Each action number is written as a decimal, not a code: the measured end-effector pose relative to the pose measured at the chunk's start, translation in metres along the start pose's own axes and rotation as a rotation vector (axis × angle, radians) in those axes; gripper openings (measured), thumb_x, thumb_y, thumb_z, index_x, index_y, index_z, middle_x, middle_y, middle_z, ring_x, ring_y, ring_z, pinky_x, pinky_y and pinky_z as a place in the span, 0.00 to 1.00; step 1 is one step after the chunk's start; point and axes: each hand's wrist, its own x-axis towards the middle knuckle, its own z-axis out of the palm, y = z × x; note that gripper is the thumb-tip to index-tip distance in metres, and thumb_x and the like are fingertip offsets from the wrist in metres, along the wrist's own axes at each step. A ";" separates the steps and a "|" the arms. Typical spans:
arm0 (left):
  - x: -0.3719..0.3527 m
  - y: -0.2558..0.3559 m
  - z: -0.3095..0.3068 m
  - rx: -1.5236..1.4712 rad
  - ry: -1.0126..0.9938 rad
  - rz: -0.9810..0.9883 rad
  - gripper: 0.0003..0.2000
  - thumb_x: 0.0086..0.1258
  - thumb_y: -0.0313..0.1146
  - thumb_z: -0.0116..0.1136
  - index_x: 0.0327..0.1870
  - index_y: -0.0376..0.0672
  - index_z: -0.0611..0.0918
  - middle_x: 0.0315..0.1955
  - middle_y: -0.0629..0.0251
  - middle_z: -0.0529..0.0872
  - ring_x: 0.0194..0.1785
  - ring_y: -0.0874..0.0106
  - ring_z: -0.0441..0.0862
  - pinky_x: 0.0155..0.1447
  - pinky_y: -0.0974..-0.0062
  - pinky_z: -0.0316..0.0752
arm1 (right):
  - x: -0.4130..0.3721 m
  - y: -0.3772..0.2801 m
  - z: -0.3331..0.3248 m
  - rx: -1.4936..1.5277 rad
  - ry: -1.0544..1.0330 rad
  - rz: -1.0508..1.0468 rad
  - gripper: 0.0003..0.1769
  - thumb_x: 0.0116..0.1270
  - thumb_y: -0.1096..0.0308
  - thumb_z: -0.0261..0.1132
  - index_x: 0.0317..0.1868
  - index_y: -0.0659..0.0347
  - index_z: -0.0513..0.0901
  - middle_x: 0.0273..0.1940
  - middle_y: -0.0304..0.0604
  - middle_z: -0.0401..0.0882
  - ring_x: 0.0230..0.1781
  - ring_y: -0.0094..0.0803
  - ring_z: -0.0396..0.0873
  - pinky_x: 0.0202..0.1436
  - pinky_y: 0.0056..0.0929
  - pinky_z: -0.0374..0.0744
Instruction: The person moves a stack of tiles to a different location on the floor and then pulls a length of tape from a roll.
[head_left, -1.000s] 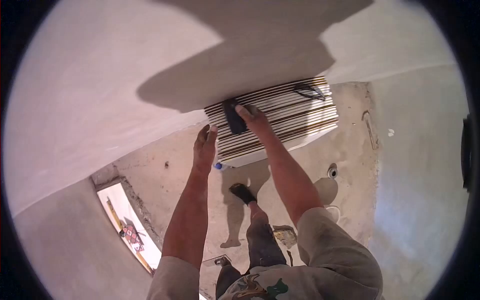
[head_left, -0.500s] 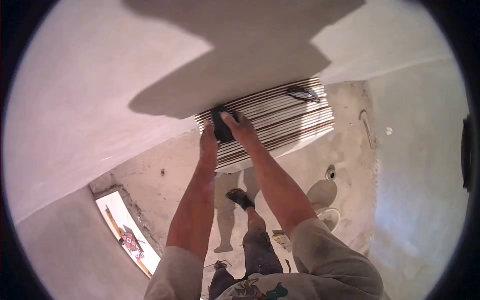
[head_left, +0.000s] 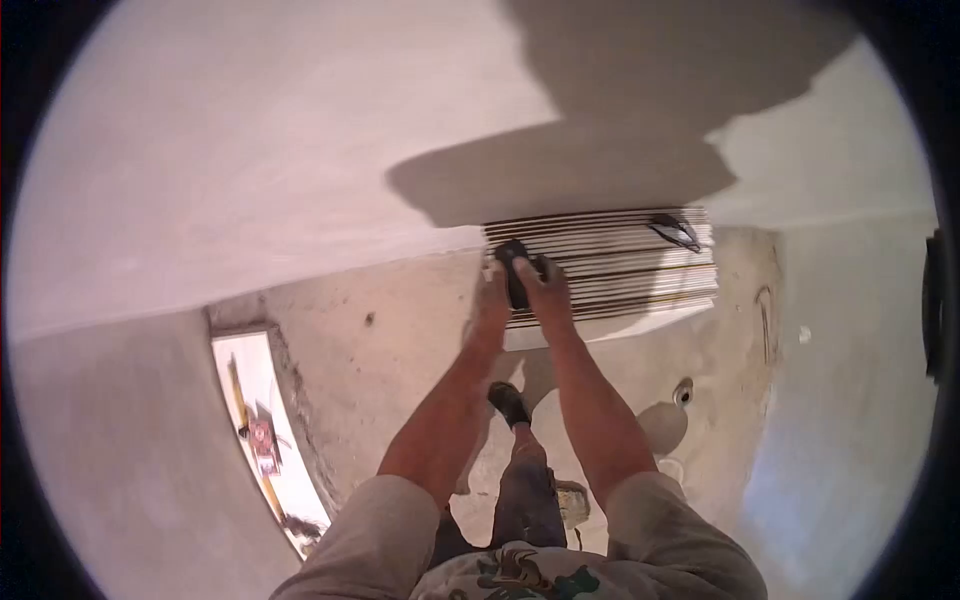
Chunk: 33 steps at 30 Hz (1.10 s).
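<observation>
Both arms reach forward to a stack of pale, thin panels [head_left: 620, 285] leaning or standing by the wall, seen on their edges. A black, oblong object [head_left: 514, 272] lies at the stack's left end. My left hand [head_left: 492, 292] is closed on its left side. From the right, my right hand [head_left: 543, 287] grips the same object, with the thumb on top of it. Near the stack's right end rests a pair of dark-framed glasses [head_left: 676, 232].
Plastered walls [head_left: 250, 150] surround a rough floor [head_left: 400, 350]. A round drain fitting [head_left: 683, 391] is on the right. At the lower left, a white ledge [head_left: 245, 360] holds a yellow level [head_left: 238, 395] and a red patterned item [head_left: 262, 442]. A dark shoe [head_left: 509, 402] stands below the stack.
The view has shifted and turned, so the stack and hands appear further right and lower. Both hands still hold the black object at the stack's left end.
</observation>
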 end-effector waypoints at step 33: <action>-0.429 -0.105 -0.575 -0.384 0.659 0.120 0.33 0.65 0.61 0.34 0.51 0.36 0.76 0.43 0.45 0.79 0.51 0.52 0.75 0.55 0.63 0.66 | -0.490 -0.155 0.452 -0.480 -1.353 0.100 0.37 0.53 0.49 0.66 0.58 0.59 0.64 0.51 0.45 0.68 0.49 0.35 0.71 0.50 0.39 0.71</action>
